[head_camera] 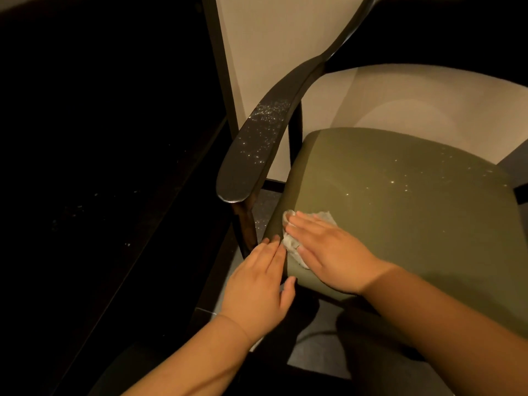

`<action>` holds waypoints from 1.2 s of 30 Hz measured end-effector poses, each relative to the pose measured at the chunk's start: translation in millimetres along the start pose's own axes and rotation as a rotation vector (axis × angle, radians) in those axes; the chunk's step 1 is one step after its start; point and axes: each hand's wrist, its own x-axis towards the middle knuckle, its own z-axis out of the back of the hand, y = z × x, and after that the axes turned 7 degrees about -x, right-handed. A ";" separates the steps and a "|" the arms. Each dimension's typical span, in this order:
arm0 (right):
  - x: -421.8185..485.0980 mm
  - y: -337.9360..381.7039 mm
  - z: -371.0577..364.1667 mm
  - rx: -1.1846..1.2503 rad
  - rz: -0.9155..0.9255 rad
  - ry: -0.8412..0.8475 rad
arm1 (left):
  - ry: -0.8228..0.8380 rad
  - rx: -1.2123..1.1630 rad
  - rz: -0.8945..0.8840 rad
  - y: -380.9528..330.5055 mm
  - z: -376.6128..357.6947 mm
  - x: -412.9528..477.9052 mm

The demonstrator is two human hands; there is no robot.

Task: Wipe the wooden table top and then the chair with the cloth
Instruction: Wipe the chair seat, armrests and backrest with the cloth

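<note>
A chair with an olive-green seat (400,201) fills the right of the head view. Its dark wooden armrest (251,155) runs along the seat's left side, speckled with pale crumbs. A small whitish cloth (291,241) lies on the seat's front left corner. My right hand (334,252) presses flat on the cloth, fingers stretched out, covering most of it. My left hand (257,284) rests against the seat's front left edge, fingers apart, holding nothing. The dark table top (85,167) lies to the left, barely lit.
Pale specks dot the right part of the seat and the table top. A beige wall panel (271,52) stands behind the armrest. The chair's curved dark backrest (428,35) arcs across the top right. Grey floor shows under the seat.
</note>
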 end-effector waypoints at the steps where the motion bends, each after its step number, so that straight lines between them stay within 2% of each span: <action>1: 0.1 -1.6 0.0 -0.015 -0.008 0.004 | -0.005 0.023 -0.014 2.1 0.9 -2.0; 7: 68.8 -17.4 -5.7 -0.063 -0.192 -0.010 | -0.022 0.039 0.009 7.6 -1.5 -10.6; 9: 56.4 -3.3 -10.9 -0.046 -0.155 -0.019 | -0.050 0.032 -0.010 8.2 2.1 -11.2; 12: 3.0 30.7 -12.4 -0.014 -0.004 -0.047 | -0.097 0.015 -0.044 11.9 11.2 -11.9; 15: -12.2 30.7 -9.4 -0.021 0.022 -0.039 | -0.111 0.045 -0.021 19.4 14.1 -11.6; 17: 11.2 18.2 -11.2 -0.056 -0.016 -0.036 | -0.102 0.082 0.017 23.1 12.9 -12.3; 19: 43.7 9.9 -10.2 -0.046 -0.128 -0.022 | -0.097 0.090 0.035 25.4 12.3 -13.3; 22: 55.1 22.5 -15.1 -0.071 -0.211 -0.040 | -0.109 0.079 0.030 28.2 14.0 -14.1; 26: -6.1 60.2 -20.4 -0.056 -0.020 -0.046 | -0.149 0.009 -0.006 36.7 13.3 -14.4; 29: -13.9 49.8 -17.1 -0.081 0.030 -0.002 | -0.218 -0.068 -0.030 40.8 12.1 -12.7; 36: 34.1 43.2 -14.0 -0.079 -0.314 -0.056 | -0.206 -0.201 -0.095 20.7 18.4 4.6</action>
